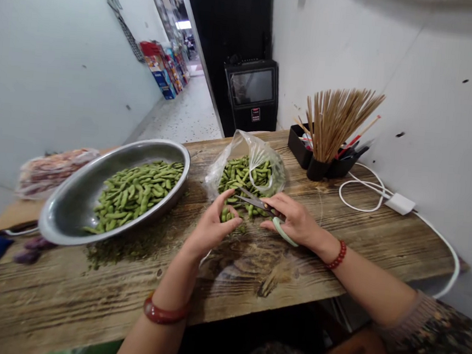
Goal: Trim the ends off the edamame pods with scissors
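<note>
My right hand grips a pair of scissors with pale green handles. Their dark blades are slightly apart and point left toward my other hand. My left hand is raised just left of the blade tips, thumb and index finger spread in a C shape; its other fingers are largely hidden. Green pods show in the gap, and I cannot make out whether any touch the fingers. Right behind both hands, a clear plastic bag lies open with green soybean pods in it and spilling from its mouth.
At left a large metal basin holds many pods, with green trimmings beside it. A bag of reddish food lies behind. At right stand bamboo skewers in a black holder, a white cable and an adapter.
</note>
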A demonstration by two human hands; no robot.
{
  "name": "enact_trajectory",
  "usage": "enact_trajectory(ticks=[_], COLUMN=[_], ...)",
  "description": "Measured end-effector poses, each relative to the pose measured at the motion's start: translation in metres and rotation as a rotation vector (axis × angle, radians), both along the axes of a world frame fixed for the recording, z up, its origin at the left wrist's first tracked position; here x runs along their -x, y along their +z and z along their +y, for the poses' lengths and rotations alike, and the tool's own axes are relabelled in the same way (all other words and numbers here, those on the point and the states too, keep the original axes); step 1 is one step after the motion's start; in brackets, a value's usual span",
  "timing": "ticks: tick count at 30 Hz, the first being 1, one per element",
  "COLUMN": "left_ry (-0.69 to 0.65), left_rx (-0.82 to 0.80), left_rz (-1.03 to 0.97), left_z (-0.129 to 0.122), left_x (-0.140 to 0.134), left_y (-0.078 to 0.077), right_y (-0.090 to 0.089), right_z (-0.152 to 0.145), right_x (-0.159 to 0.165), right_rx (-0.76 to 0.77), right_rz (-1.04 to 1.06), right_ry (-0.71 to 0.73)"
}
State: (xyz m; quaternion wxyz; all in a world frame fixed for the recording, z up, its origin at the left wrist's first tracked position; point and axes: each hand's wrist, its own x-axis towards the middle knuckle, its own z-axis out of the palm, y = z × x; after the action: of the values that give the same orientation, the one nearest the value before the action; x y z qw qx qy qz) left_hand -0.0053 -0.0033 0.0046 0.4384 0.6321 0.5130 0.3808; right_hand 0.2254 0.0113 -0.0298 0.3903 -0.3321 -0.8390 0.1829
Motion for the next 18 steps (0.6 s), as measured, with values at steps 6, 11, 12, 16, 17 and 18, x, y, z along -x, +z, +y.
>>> enact_trajectory(ticks=[6,11,12,16,17,18], left_ry=[-0.037,0.308,0.394,0.540,0.543,0.515], left_rx=[-0.269,-0.456,-0.474,-0.540,-0.587,-0.634], left_rz=[0.492,0.872,0.950,1.173,1.158,1.111], left_z=[0.011,0.031,0.035,0.046,0.045,0.043], left_x=[0.015,0.063,0.075,0.104,0.103,0.098], left_y=[0.023,0.076,0.086,0.108,0.108,0.104], right_y=[0.003,0.007,0.008,0.009,0.009,0.009], right_z=[-0.003,-0.004,-0.004,-0.004,-0.005,-0.005], right_x=[-0.002,-0.003,-0.003,-0.002,-0.002,-0.002], right_rx=[-0.017,-0.043,-0.044,-0.043,-0.041,-0.039], right_rz=[0.012,0.022,0.024,0.027,0.027,0.029], right_ry=[0.026,0.003,-0.003,-0.021,-0.022,-0.027])
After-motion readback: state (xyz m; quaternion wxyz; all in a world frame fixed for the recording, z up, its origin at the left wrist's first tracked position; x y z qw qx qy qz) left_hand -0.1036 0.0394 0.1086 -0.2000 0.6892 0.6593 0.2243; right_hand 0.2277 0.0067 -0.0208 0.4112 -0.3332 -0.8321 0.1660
